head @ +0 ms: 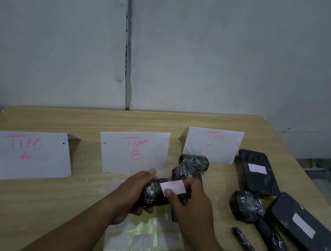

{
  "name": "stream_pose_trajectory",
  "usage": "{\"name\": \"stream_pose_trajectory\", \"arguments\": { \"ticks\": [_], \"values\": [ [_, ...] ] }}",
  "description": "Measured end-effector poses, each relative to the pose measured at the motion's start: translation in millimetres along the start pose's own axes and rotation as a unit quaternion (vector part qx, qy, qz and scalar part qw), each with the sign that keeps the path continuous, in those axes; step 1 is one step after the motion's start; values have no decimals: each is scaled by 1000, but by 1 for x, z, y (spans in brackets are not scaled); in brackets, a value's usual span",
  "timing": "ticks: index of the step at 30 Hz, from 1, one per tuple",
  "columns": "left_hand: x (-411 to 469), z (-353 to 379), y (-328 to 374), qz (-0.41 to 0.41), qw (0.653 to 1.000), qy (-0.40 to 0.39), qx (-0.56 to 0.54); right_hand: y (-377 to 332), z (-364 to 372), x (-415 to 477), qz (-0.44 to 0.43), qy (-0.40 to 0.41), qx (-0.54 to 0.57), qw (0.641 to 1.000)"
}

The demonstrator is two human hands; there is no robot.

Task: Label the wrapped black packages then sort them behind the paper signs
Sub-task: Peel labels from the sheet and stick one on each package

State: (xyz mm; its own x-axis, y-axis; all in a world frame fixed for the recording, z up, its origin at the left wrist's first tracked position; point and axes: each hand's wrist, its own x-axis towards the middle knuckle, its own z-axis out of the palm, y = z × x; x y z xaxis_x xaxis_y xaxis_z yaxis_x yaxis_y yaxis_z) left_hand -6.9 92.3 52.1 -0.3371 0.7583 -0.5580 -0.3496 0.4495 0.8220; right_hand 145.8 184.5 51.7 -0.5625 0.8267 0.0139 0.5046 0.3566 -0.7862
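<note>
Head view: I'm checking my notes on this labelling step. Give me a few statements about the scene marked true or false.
1. Three paper signs stand on the table. True.
2. The left hand holds a wrapped black package. True.
3. The right hand rests flat on the table. False: it presses a white label onto the held package.
4. The two flat packages at right carry no labels. False: the far flat package and the near flat package each show a white label.
5. The sticker sheet lies below the hands. True.

Black wrapped package point(152, 195) held above table; white label point(172, 187) on top.
</note>
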Motion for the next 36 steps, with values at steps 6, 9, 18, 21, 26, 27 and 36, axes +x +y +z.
{"name": "stream_pose_trajectory", "arguments": {
  "ticks": [6,9,18,21,26,27,36],
  "values": [
    [-1,-7,-5,7,1000,-22,-2,-5,12,1,-10,-28,-43,999],
    [1,-9,-8,10,1000,-20,-8,-9,14,1,-13,-32,-59,998],
    [6,-10,-9,4,1000,-16,-17,-8,16,3,-9,-40,-93,995],
    [6,-10,-10,4,1000,-14,-16,-4,20,4,-10,-34,-86,996],
    [8,-12,-12,13,1000,-12,-14,2,25,5,-14,-21,-80,996],
    [7,-13,-12,15,1000,-12,-13,3,26,6,-18,-19,-82,996],
    [10,-13,-14,26,1000,10,-7,0,27,8,-18,-21,-79,996]
  ]
}}
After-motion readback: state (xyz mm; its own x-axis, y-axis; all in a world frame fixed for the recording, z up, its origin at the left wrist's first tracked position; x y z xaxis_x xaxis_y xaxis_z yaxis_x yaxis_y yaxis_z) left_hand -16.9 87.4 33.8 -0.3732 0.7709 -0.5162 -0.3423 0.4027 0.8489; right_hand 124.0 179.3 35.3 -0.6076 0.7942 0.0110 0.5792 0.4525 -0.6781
